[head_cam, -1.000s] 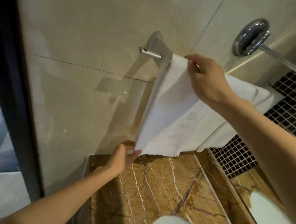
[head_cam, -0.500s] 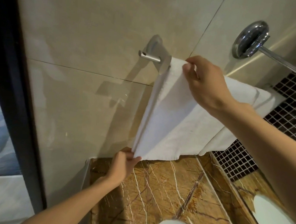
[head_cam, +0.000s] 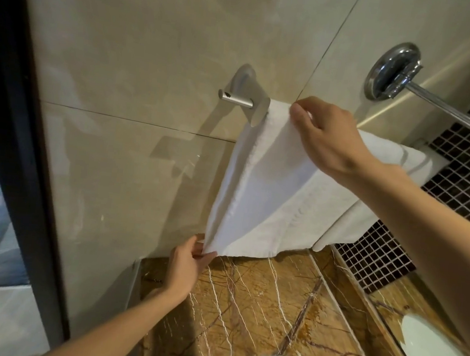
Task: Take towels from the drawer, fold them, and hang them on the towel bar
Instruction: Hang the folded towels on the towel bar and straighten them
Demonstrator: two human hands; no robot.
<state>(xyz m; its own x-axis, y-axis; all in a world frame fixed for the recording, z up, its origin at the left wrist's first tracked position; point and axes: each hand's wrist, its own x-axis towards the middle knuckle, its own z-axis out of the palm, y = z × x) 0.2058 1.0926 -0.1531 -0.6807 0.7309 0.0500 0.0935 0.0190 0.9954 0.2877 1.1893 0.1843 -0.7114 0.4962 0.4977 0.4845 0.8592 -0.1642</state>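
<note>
A folded white towel [head_cam: 266, 198] hangs over the towel bar [head_cam: 236, 99] on the beige tiled wall, covering most of the bar. My right hand [head_cam: 328, 135] pinches the towel's top edge near the bar's left mount. My left hand [head_cam: 187, 265] pinches the towel's lower left corner, holding it taut. Behind it, a second white towel [head_cam: 403, 160] hangs further right on the same bar.
A chrome wall mount with a rod [head_cam: 393, 71] sticks out at the upper right. Below lies a brown marble countertop [head_cam: 257, 310] with a white basin [head_cam: 436, 352] at the right. A dark door frame [head_cam: 16, 126] stands at the left. Dark mosaic tile [head_cam: 468, 179] covers the right wall.
Both hands keep their grip on the towel. The towel's lower corner has been drawn slightly down and left, smoothing the hanging cloth.
</note>
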